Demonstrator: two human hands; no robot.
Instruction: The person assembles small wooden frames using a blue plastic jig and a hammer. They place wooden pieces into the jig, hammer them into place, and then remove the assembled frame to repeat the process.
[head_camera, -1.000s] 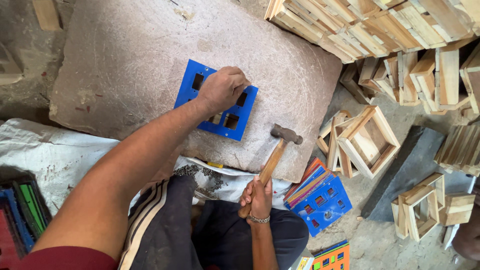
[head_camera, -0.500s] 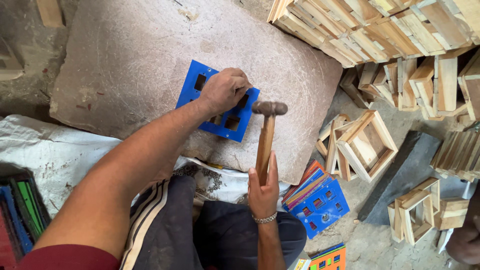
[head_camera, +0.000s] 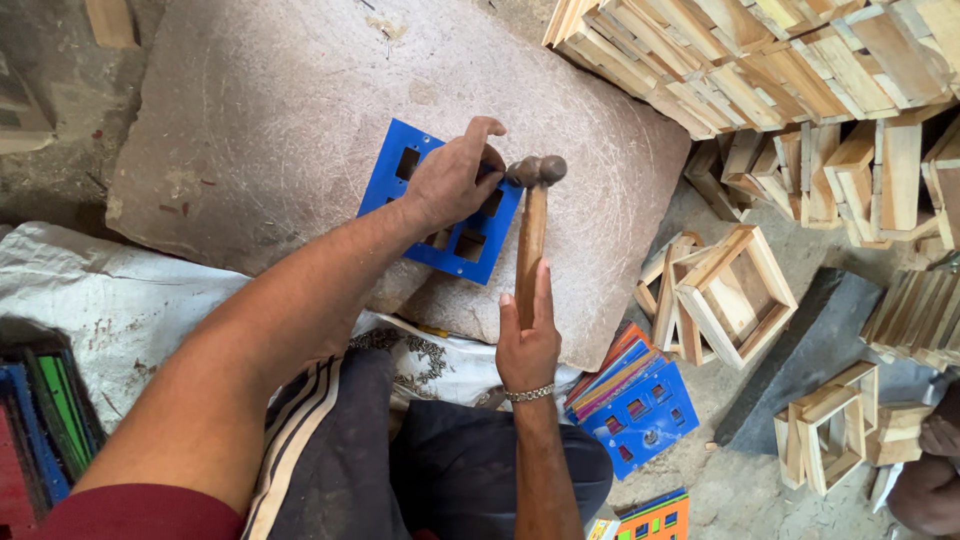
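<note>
On the flat grey stone slab (head_camera: 280, 110) lies a blue plastic panel (head_camera: 395, 160) with rectangular cut-outs, pinned under the left hand (head_camera: 450, 180), whose fingers curl down on its right half, perhaps pinching a small nail, though that is too small to tell. Just beside those fingertips sits the head of a wooden-handled hammer (head_camera: 530, 235), gripped low on the shaft by the right hand (head_camera: 527, 345), closed firmly around it. Judging by this, the fastening is under way, with no frame yet visible on the panel. Around the slab: stacked wooden frames (head_camera: 740, 295), more coloured panels (head_camera: 640, 405), a white sack (head_camera: 90, 300), and dusty ground.
</note>
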